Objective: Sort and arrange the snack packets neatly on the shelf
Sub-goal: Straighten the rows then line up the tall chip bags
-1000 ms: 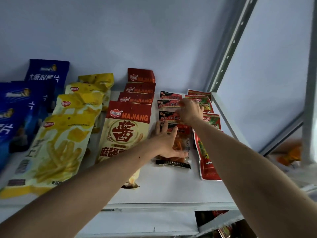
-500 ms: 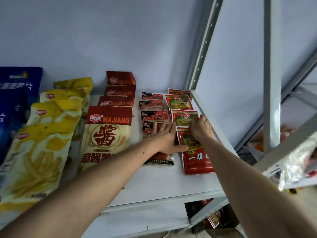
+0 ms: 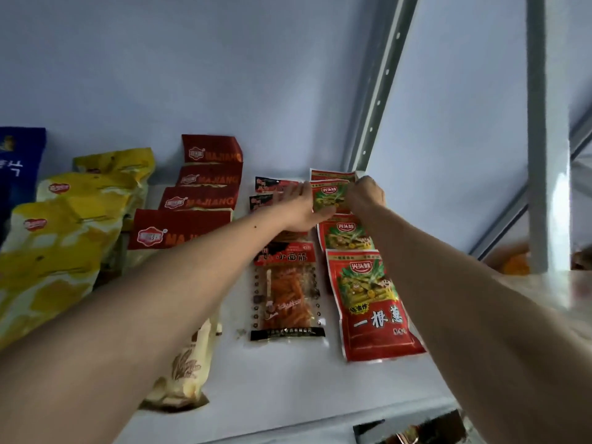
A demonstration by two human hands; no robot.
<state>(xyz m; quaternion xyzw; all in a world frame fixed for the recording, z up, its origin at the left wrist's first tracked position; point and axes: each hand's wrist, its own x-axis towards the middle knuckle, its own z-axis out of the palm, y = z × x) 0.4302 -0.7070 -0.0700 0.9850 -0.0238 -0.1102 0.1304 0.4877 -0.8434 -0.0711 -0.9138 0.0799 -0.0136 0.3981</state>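
Rows of snack packets lie overlapped on a white shelf (image 3: 288,389). At the right is a column of red-and-green packets (image 3: 371,302). Both hands reach to the back of that column. My left hand (image 3: 301,206) lies with straight fingers against the left edge of a red-and-green packet (image 3: 330,197) near the back. My right hand (image 3: 366,193) pinches that packet's right side with curled fingers. Left of this column lies a row of clear packets with orange sticks (image 3: 288,293), partly hidden under my left forearm.
Further left lie red-and-cream MAJIANG packets (image 3: 208,174), yellow packets (image 3: 73,219) and a blue packet (image 3: 16,168) at the edge. A wall stands behind the shelf. Grey metal uprights (image 3: 378,88) rise at the right, beside the packet column.
Both hands moved from the middle of the shelf toward the back. My left hand left the orange-stick packets and now lies against a rear red-and-green packet; my right hand moved back to it too.
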